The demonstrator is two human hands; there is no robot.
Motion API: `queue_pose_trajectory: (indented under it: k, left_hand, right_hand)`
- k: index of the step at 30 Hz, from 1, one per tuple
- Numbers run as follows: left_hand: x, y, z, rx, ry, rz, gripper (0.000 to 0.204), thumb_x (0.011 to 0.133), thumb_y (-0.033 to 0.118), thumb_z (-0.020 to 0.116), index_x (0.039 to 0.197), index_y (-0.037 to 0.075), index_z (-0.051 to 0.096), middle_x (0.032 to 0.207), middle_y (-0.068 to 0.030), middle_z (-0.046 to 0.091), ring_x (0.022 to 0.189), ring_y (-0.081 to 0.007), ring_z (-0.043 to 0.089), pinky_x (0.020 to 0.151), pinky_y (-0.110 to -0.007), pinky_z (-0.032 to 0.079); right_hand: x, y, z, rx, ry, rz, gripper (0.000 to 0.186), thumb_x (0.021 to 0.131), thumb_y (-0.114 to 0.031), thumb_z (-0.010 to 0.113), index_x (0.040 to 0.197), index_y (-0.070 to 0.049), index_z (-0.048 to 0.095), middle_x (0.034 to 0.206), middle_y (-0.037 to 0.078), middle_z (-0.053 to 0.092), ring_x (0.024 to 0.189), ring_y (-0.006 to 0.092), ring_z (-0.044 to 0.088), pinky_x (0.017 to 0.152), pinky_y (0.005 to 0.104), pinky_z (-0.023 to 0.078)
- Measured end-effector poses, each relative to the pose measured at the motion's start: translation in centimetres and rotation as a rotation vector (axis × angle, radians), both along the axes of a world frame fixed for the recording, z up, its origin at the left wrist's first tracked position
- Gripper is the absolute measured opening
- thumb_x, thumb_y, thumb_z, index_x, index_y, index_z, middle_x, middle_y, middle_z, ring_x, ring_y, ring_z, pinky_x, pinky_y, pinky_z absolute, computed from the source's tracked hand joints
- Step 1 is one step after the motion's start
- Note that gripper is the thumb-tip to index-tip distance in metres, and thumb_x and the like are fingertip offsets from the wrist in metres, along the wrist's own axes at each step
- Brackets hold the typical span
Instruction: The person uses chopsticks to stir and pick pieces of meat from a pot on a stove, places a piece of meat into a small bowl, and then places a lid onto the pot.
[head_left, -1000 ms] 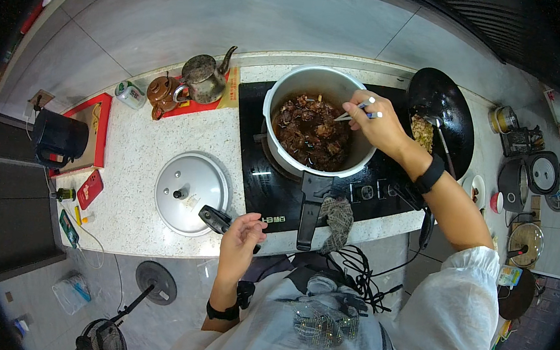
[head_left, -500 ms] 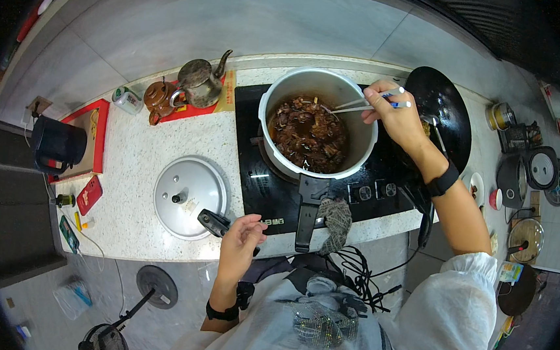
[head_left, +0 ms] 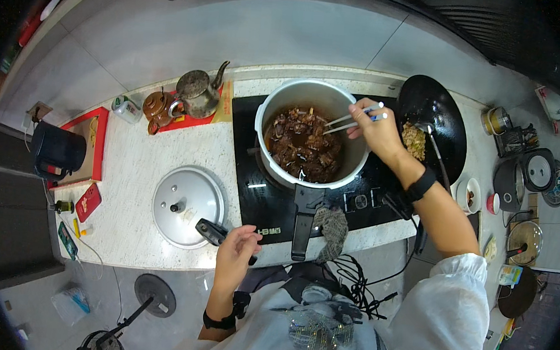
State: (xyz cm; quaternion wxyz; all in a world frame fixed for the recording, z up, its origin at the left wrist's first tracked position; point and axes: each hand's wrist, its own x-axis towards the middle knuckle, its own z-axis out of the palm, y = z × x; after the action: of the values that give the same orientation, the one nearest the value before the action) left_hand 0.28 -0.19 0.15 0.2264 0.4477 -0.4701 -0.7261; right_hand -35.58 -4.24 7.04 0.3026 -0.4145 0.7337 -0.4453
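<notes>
A: In the head view, what is the right hand (head_left: 371, 121) doing now?
B: It is closing around a pair of chopsticks (head_left: 339, 129), clamping them at the upper ends and slanting them down over the right rim of the pot (head_left: 309, 93).

A: And what is changing?
B: Half a second ago that hand was sitting farther right, covering the food (head_left: 414, 143) in the wok (head_left: 455, 116). Now it is reaching farther in over the pot, and the food is showing again beside the ladle (head_left: 439, 158).

A: What is that meaning for the work?
B: I'm judging that the chopsticks are coming back into reach of the meat (head_left: 302, 144), so the handling is carrying on. Their tips are pointing at it; whether they are touching, I can't tell.

A: Where is the meat?
B: It is lying in dark liquid inside the pot, which is standing on the hob (head_left: 251, 202).

A: And the left hand (head_left: 237, 245)?
B: It is staying low by the lid (head_left: 184, 217), fingers loosely curling over the far end of its black handle (head_left: 212, 231). Whether it is gripping that, I can't tell. The lid is lying on the surface (head_left: 129, 163), left of the hob.
</notes>
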Motion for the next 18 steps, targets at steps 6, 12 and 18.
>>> queue_pose_trajectory:
  k: [6,12,18]
  left_hand:
    - [0.1,0.0,0.1,-0.013,0.022,0.003,0.023,0.092,0.009,0.052,0.113,-0.001,0.053,0.098,-0.0106,0.062,0.082,-0.0136,0.060,0.075,-0.025,0.049]
    - [0.1,-0.1,0.4,-0.022,0.039,-0.004,0.024,0.092,0.009,0.052,0.113,-0.002,0.052,0.098,-0.0109,0.062,0.082,-0.0140,0.060,0.075,-0.026,0.049]
    - [-0.4,-0.3,1.1,-0.048,0.029,-0.032,0.024,0.092,0.008,0.052,0.113,-0.003,0.052,0.097,-0.0114,0.063,0.080,-0.0140,0.061,0.074,-0.026,0.050]
  right_hand:
    - [-0.1,0.9,0.5,-0.156,-0.101,-0.083,0.023,0.090,-0.018,0.058,0.083,0.004,0.057,0.065,0.007,0.059,0.054,0.0157,0.062,0.046,0.0255,0.050]
    - [-1.0,3.6,2.4,-0.337,-0.245,-0.189,0.025,0.092,-0.021,0.054,0.086,0.003,0.055,0.074,0.011,0.056,0.059,0.0237,0.064,0.052,0.0295,0.056]
    - [-1.1,5.3,2.2,-0.373,-0.316,-0.255,0.025,0.092,-0.021,0.054,0.082,0.002,0.053,0.071,0.011,0.057,0.057,0.0226,0.064,0.049,0.0284,0.055]
